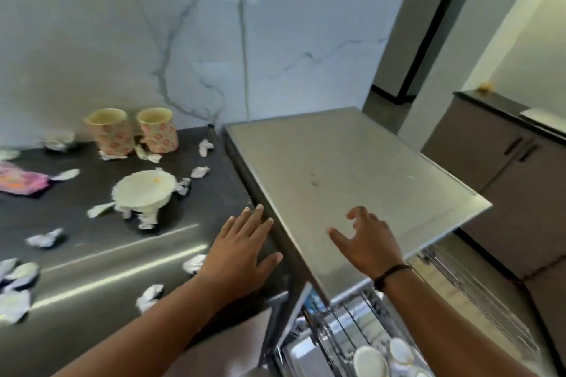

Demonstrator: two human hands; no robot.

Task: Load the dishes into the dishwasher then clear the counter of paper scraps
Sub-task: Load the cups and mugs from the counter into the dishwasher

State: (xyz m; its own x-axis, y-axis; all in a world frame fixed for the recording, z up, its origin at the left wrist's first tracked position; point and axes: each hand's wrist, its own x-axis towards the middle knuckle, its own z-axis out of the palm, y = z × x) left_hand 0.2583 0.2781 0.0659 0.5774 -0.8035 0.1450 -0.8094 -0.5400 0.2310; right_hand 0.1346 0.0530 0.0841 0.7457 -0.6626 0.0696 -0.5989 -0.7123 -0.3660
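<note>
Two floral cups (134, 131) stand upright against the marble wall (306, 40) on a dark counter (92, 254) strewn with paper scraps (46, 237); a white plate stack (144, 193) lies flat among them. Left hand (242, 248) rests flat, fingers straight, at the counter's edge; right hand (370, 242) hovers loosely spread over the steel dishwasher top (352, 168). Below, the pulled-out rack (367, 330) holds white dishes (370, 361).

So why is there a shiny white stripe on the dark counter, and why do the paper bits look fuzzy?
Head view: the stripe is glare, light bouncing off the glossy counter; the paper scraps look smeared, probably because the camera was moving; the wide lens also bends the dishwasher top edges.
</note>
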